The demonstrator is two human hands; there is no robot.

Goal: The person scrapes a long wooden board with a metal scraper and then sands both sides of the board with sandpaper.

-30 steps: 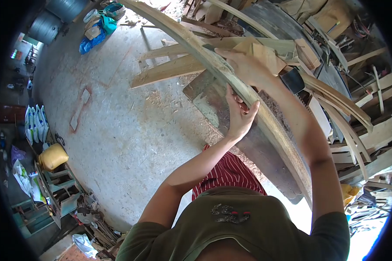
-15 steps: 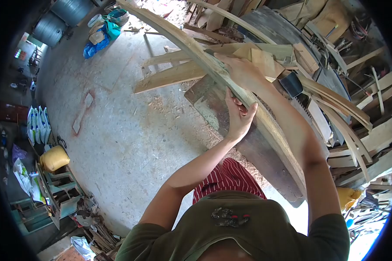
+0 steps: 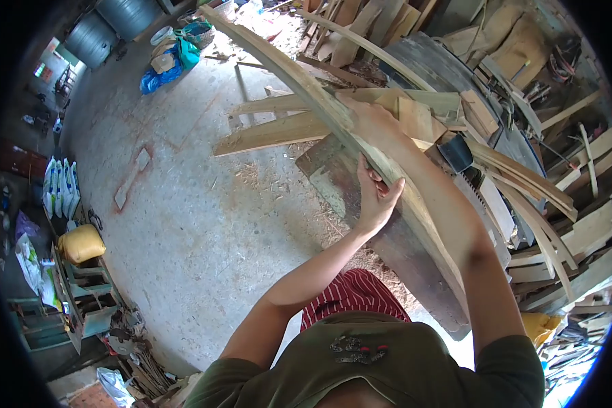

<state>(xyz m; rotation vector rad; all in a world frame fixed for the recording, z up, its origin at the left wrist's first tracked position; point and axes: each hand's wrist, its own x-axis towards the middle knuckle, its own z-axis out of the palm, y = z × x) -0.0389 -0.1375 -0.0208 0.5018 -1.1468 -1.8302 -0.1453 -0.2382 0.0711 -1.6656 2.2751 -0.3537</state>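
Observation:
A long, slightly curved wooden plank (image 3: 299, 81) slants from the upper left down toward my right side, over a low dark bench (image 3: 415, 255). My left hand (image 3: 379, 200) grips the plank's near edge, with the thumb on top and the fingers curled underneath. Farther up, my right hand (image 3: 370, 115) is closed against the plank's right side. Its fingertips are partly hidden, and the forearm runs alongside the wood. Behind my right hand lie several cut boards (image 3: 279, 132) and a small wood block (image 3: 415, 117).
At right, a handsaw with a dark handle (image 3: 454, 153) lies among curved wood strips (image 3: 523, 180). Wood shavings (image 3: 251, 177) litter the concrete floor (image 3: 204, 231). On the left are a yellow container (image 3: 81, 243) and upright white bags (image 3: 60, 187); blue and green bags (image 3: 177, 64) sit farther off.
The view has shifted slightly, so the bench and boards appear lower. The plank's far end appears a little farther right and lower. Both hands stay at about the same places on the plank.

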